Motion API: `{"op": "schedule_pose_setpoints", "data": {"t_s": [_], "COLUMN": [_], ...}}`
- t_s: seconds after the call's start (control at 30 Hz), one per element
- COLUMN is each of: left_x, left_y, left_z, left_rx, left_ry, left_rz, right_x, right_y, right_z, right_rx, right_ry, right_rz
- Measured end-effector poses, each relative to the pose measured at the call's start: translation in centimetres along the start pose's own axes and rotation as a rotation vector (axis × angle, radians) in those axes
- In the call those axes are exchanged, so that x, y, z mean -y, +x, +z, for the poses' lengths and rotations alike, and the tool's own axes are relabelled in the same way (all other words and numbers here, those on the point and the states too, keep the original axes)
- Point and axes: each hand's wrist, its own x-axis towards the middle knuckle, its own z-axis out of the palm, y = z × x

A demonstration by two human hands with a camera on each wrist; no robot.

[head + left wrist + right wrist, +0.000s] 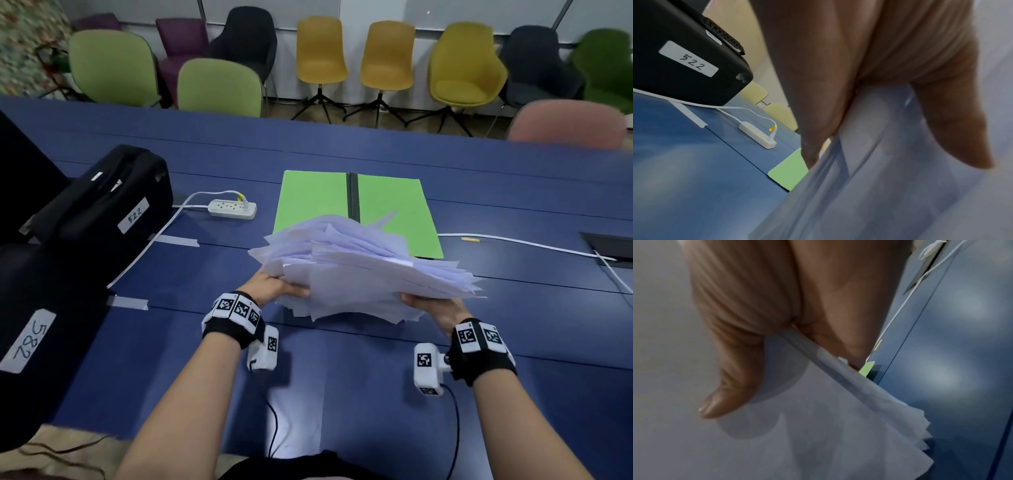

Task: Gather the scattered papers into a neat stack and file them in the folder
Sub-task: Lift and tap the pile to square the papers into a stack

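Head view: left hand (274, 286) and right hand (436, 310) gripping uneven paper stack (363, 263) above blue tabletop (342, 377), open green folder (315, 198) beyond, left wrist view: thumb on sheets, fingers beneath, right wrist view: same clamp, stack edges fanned.

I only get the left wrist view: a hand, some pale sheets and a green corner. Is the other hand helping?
Observer: Yes. The right hand grips the opposite edge of the paper stack, as the left hand does its side.
Operator: Is that stack tidy?
Observer: No, the sheets fan out with ragged corners.
Operator: And the green thing?
Observer: A green folder lying open and flat on the blue table, beyond the stack.
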Motion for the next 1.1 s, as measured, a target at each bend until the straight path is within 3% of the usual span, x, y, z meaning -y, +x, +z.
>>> {"op": "schedule_pose_setpoints", "data": {"t_s": [0.13, 0.4, 0.5, 0.67, 0.83, 0.97, 1.1], "left_x": [-1.0, -1.3, -1.4, -2.3, -3.6, -5.4, -6.0], "left_y": [0.6, 1.8, 1.4, 1.0, 0.5, 0.4, 0.0], "left_z": [0.6, 0.8, 1.3, 1.8, 2.7, 3.9, 5.3], "left_rx": [-0.079, -0.414, -0.399, -0.263, -0.227, -0.185, -0.293], "left_ry": [-0.050, -0.145, -0.134, -0.070, -0.152, -0.192, -0.191], "left_rz": [-0.023, -0.033, -0.040, -0.029, -0.038, 0.098, 0.304], "right_x": [1.3, 1.0, 0.3, -0.7, 2.0, 5.5, 7.0], "right_y": [-0.5, 0.0, 0.5, 1.2, 1.1, 0.4, -0.8], "right_z": [0.1, -0.4, -0.3, 0.4, 2.2, 3.6, 3.2], "right_rx": [0.170, 0.257, 0.161, -0.035, -0.276, -0.447, -0.401], "right_ry": [-0.040, -0.028, -0.039, -0.161, -0.051, 0.234, 0.332], "right_rz": [-0.037, -0.010, 0.032, 0.172, 0.065, -0.061, -0.101]}}
